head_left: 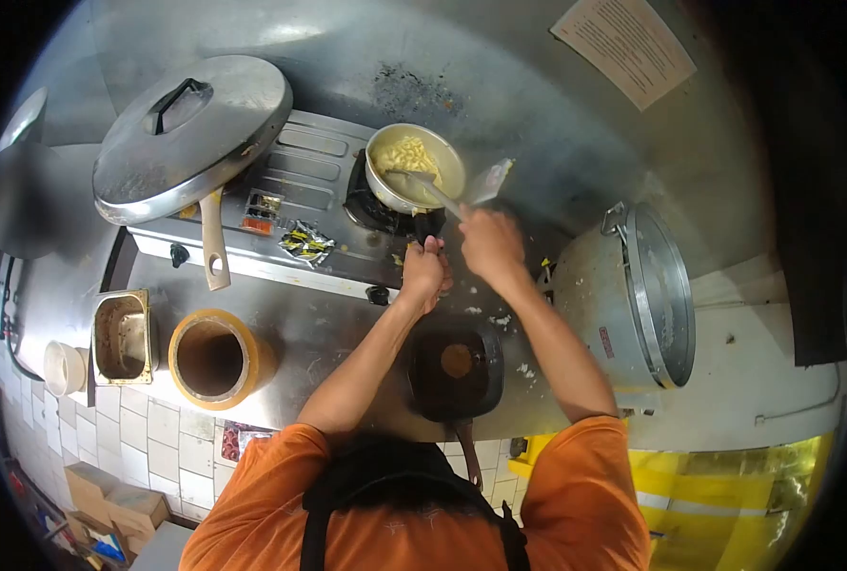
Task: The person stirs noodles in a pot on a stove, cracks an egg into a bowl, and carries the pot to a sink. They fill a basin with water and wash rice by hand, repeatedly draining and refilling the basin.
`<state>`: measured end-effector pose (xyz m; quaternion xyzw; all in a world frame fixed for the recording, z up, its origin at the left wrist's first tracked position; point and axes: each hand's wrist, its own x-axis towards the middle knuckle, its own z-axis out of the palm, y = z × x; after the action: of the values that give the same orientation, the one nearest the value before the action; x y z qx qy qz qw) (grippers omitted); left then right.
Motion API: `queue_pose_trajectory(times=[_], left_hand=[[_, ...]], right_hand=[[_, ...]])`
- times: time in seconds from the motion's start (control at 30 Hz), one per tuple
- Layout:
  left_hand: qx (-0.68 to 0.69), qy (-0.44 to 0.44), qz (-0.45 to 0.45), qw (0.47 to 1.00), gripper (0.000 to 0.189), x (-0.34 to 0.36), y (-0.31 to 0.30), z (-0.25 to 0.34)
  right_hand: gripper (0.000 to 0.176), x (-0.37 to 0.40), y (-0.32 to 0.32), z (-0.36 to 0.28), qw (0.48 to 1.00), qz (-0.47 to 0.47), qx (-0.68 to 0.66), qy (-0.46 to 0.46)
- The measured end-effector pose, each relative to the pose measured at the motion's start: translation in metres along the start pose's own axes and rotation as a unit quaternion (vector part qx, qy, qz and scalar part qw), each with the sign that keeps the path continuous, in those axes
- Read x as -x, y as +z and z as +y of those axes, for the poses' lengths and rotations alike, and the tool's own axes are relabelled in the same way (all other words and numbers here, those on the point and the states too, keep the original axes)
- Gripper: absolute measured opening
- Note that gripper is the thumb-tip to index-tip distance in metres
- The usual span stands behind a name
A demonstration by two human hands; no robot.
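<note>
A small pot (447,167) with pale noodles (406,152) sits on the right burner of a steel stove (300,171). My left hand (424,271) grips the pot's dark handle (427,226) near the stove's front. My right hand (489,243) holds a metal spoon (426,183) whose bowl rests inside the pot, together with a silvery packet (491,181) that sticks up beyond the fingers.
A large lidded pan (190,133) covers the left burner. An empty noodle wrapper (306,242) lies on the stove. A dark bowl with brown seasoning (457,371) stands on the counter below my hands. A yellow round container (212,357), a square tin (121,336) and a big steel cooker (638,295) flank it.
</note>
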<state>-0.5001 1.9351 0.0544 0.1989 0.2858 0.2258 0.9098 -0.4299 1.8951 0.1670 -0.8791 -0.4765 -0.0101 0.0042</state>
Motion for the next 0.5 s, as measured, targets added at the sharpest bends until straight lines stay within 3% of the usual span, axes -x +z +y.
queue_pose_trajectory(times=[0.13,0.27,0.3,0.33,0.37,0.43,0.5], left_hand=[[-0.008,-0.003,0.002,1.000,0.022,0.003,0.000,0.005],[0.004,-0.015,-0.015,1.000,0.021,0.002,-0.006,0.003],[0.006,-0.013,-0.015,1.000,0.021,0.002,-0.006,0.003],[-0.004,-0.010,-0.011,1.000,0.021,0.002,-0.005,0.006],[-0.007,-0.007,-0.011,1.000,0.021,0.003,-0.006,0.009],[-0.027,-0.018,-0.013,0.999,0.022,0.006,-0.007,0.011],[-0.020,-0.030,-0.010,0.999,0.022,0.005,-0.011,0.008]], right_hand=[[0.027,0.001,-0.007,0.011,0.999,0.003,-0.036,-0.013],[0.024,-0.022,-0.008,0.018,0.995,0.013,-0.031,-0.089],[0.023,-0.029,-0.008,0.010,0.989,-0.093,-0.112,0.031],[0.021,-0.033,-0.009,0.004,0.951,-0.195,-0.192,0.146],[0.021,-0.029,-0.014,0.008,0.951,-0.192,-0.195,0.144],[0.019,-0.014,-0.027,0.027,0.995,-0.087,-0.005,-0.050],[0.019,-0.019,-0.017,0.028,0.996,-0.069,-0.014,-0.049]])
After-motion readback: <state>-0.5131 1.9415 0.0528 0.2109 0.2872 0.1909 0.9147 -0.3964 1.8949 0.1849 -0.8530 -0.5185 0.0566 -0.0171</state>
